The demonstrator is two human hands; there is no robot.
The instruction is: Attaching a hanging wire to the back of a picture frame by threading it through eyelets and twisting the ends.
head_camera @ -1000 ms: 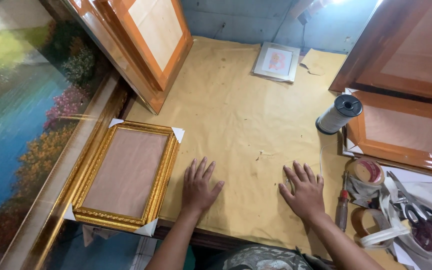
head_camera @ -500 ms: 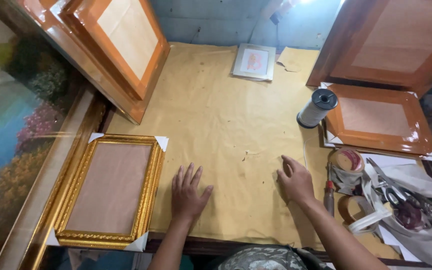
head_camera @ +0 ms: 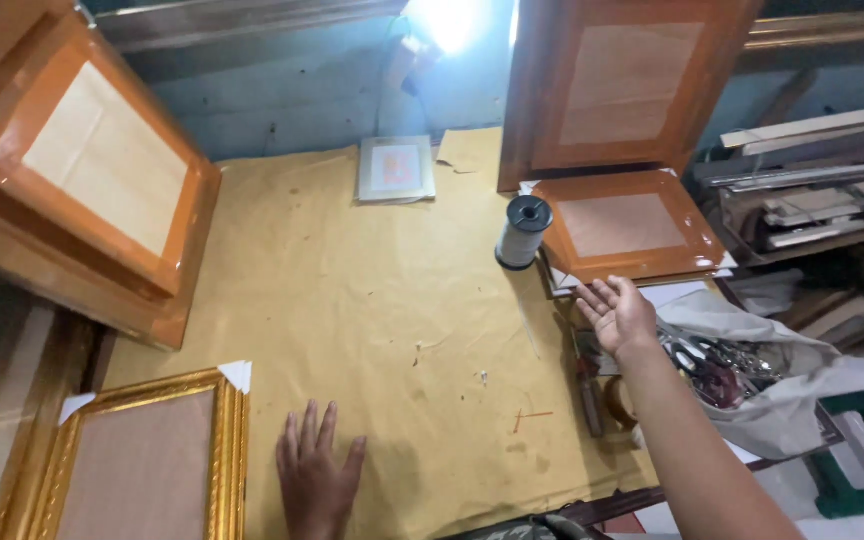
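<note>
My left hand lies flat, fingers spread, on the brown paper sheet covering the table, just right of a gold picture frame with white corner protectors. Over the table's right edge my right hand is raised with its fingers apart and holds nothing. It hovers just below an orange wooden frame lying flat and right of a grey spool of cord.
Orange frames lean at the left and stand at the back right. A small white framed picture lies at the back. A white bag of metal hardware, tape rolls and a small tool crowd the right edge. Wooden mouldings are stacked far right.
My right hand has lifted off the paper and moved right and forward toward the flat orange frame. The view has tilted up and rightward. My left hand stays flat on the paper.
</note>
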